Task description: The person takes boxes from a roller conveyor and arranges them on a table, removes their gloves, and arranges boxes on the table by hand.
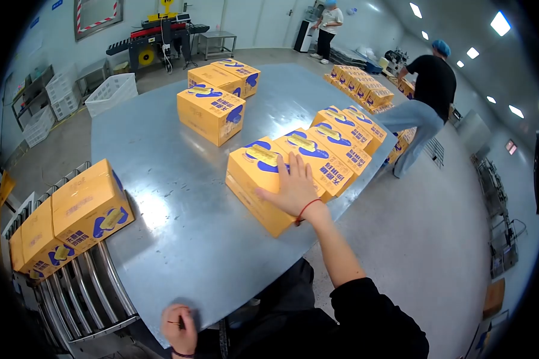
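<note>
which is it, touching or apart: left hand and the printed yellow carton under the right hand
Apart. The head view shows bare grey tabletop between the left hand, at the near edge, and the printed yellow carton.

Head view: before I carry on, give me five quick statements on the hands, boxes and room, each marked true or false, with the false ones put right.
1. The right hand lies on the box row. True.
2. The left hand is gripping a box. False: it has no box and is at the near edge of the table.
3. The rollers carry no boxes. False: yellow boxes sit on them.
4. The crate beside the table is white. True.
5. The co-worker in black is bareheaded. False: a blue cap is worn.
</note>
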Available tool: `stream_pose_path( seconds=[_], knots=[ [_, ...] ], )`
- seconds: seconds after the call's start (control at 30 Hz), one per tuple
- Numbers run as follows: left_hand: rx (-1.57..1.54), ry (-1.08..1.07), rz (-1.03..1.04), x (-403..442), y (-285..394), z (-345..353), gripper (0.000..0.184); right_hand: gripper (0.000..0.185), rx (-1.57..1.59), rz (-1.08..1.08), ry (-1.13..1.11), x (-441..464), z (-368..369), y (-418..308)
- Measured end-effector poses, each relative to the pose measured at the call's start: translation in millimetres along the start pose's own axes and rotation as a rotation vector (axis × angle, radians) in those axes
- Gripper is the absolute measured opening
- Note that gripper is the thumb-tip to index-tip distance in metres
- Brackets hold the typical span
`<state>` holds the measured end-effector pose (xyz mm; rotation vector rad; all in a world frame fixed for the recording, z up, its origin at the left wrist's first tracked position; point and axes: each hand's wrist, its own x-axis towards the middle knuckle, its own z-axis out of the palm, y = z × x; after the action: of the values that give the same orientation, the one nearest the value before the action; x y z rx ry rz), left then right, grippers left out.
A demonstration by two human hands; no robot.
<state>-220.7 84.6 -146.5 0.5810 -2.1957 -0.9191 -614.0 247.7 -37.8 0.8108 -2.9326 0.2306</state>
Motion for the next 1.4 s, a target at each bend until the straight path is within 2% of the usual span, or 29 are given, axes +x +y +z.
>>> stream_pose_path(
  seconds=[0.03,0.1,0.17,0.23,0.27,0.3,0.37,0.4,0.47,0.5,0.57,0.67,0.73,0.8,0.83,0.87,0.9,0.97,1.07,1.13,1.2,1.23,1.27,1.3,1.33,1.37,1.4],
  knots=[
    [0.023,-0.035,0.018,13.9,-4.7,-9.4,0.005,0.114,0.013,-0.022,-0.011,2.5,0.8,11.3],
    [0.157,-0.004,0.188,59.3,0.5,-32.1,0.007,0.118,0.016,-0.033,-0.037,4.9,-4.0,31.6],
    [0.343,0.051,0.333,120.0,-1.1,-56.8,0.018,0.118,0.029,-0.040,-0.036,7.0,-4.6,48.1],
    [0.425,0.058,0.351,189.8,-26.2,-75.2,0.028,0.118,0.023,-0.048,-0.026,10.7,2.3,60.6],
    [0.431,0.140,0.280,225.3,-34.4,-72.8,0.032,0.118,0.025,-0.033,-0.011,13.5,7.9,65.8],
    [0.513,0.185,0.353,265.0,-50.8,-75.6,0.040,0.118,0.036,-0.055,-0.002,18.4,12.3,76.0],
    [0.533,0.206,0.291,335.8,-87.1,-78.3,0.047,0.118,0.043,-0.061,0.017,22.3,11.2,90.8],
    [0.523,0.200,0.306,359.9,-84.7,-77.4,0.047,0.116,0.050,-0.063,0.008,24.9,3.9,92.3],
    [0.860,-0.094,-0.227,389.8,-78.0,-69.4,0.057,0.115,0.055,-0.050,0.008,25.9,-2.1,93.1],
    [0.854,-0.095,-0.210,390.3,-67.1,-60.8,0.057,0.112,0.063,-0.066,0.026,25.6,-2.1,92.7],
    [0.843,-0.232,-0.365,374.6,-54.9,-41.9,0.064,0.108,0.064,-0.092,0.058,26.0,2.0,92.1],
    [0.797,-0.017,0.073,324.0,-78.8,-50.3,0.051,0.109,0.088,-0.080,0.049,22.7,2.0,89.7],
    [0.701,0.142,0.399,253.2,-52.6,-49.9,0.038,0.108,0.059,-0.065,0.073,22.5,8.1,88.5],
    [0.734,0.295,0.473,171.7,-68.1,-36.6,0.037,0.106,0.030,-0.062,0.101,23.8,7.0,70.9],
    [0.596,0.199,0.422,130.9,-85.5,-30.6,0.042,0.095,0.179,-0.076,0.034,21.6,-2.8,43.7],
    [0.566,0.148,0.465,111.3,-44.8,-23.8,0.045,0.085,0.329,-0.087,-0.038,20.0,-7.0,16.2],
    [0.579,0.065,0.454,95.7,-19.1,-30.2,0.048,0.073,0.232,-0.389,-0.052,20.9,0.5,-13.3],
    [0.292,-0.010,0.335,83.4,0.8,-30.3,0.046,0.080,0.300,-0.756,0.094,-0.2,32.8,-88.2],
    [0.036,-0.110,0.274,85.2,22.6,-33.6,0.041,0.101,0.542,-1.042,-0.220,-46.0,22.4,-175.5],
    [-0.052,-0.029,0.231,80.5,13.4,-35.5,0.037,0.102,0.370,-1.036,-0.115,-77.9,22.1,-184.2],
    [-0.182,0.286,-0.001,79.3,14.7,-40.8,0.034,0.098,0.401,-1.057,-0.077,-73.7,29.8,-169.5],
    [-0.024,0.293,0.051,88.0,19.6,-45.1,0.034,0.094,0.428,-1.055,-0.031,-70.4,30.9,-161.3],
    [-0.018,0.289,0.024,96.0,20.8,-46.9,0.034,0.091,0.431,-1.055,-0.074,-61.5,23.2,-146.2],
    [0.125,0.270,0.072,106.6,18.4,-48.4,0.033,0.088,0.437,-1.077,-0.121,-48.9,16.3,-127.5],
    [0.026,0.230,0.028,116.1,12.5,-54.3,0.030,0.084,0.381,-0.973,-0.098,-42.0,13.0,-108.1],
    [0.102,0.201,0.079,130.1,14.1,-58.4,0.027,0.085,0.270,-0.817,-0.111,-33.6,1.6,-81.2],
    [0.053,0.197,0.044,145.6,24.6,-60.8,0.024,0.084,0.210,-0.766,-0.022,-21.8,-16.6,-60.3]
  ],
)
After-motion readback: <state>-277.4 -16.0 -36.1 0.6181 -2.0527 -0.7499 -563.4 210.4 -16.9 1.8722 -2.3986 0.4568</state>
